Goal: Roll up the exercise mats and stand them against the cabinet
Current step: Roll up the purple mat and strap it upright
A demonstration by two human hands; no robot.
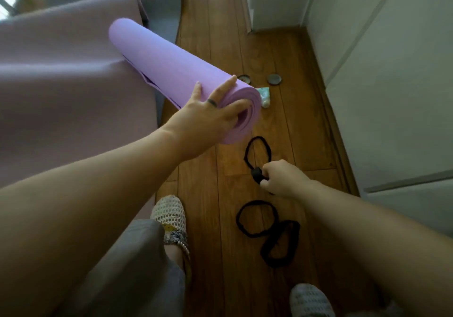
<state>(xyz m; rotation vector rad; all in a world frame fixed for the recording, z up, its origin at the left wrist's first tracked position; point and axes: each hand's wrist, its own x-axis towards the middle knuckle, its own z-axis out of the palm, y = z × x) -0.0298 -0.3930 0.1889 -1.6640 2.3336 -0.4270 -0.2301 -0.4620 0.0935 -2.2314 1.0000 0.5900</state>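
1. Step in hand, as judged: securing the finished roll with a strap before it is stood up. The left hand (pixel 210 110) is grasping the near end of the rolled purple mat (pixel 166 66), fingers spread over the outer layers and one fingertip reaching into the core; the thumb is hidden.
2. The right hand (pixel 282 179) is pinching the black strap (pixel 257 172) at its fastener, with the loop hanging open just below the roll's end.
3. To do this well, the left hand should be keeping pressure on the outer layers so the roll is not loosening while the loop is being slipped over the end. The loop needs opening wide and sliding well inboard of the edge.
4. A second black strap (pixel 255 235) is lying on the wooden floor (pixel 220 218) near the person's feet, probably for the far end.
5. Condition of the roll: it is sitting tight and even, with the layers at the near end nearly flush. The loose outer edge is showing along the underside on the left. The surface is looking matte and lightly textured, so it should be gripping well.
6. Position: the roll is lying at a slant, its far end over the flat mauve mat (pixel 61 71) and its near end over bare floor.
7. The mauve mat and a grey mat (pixel 161 5) beside it are lying unrolled.
8. The white cabinet (pixel 392 96) is standing to the right, well apart from the roll.
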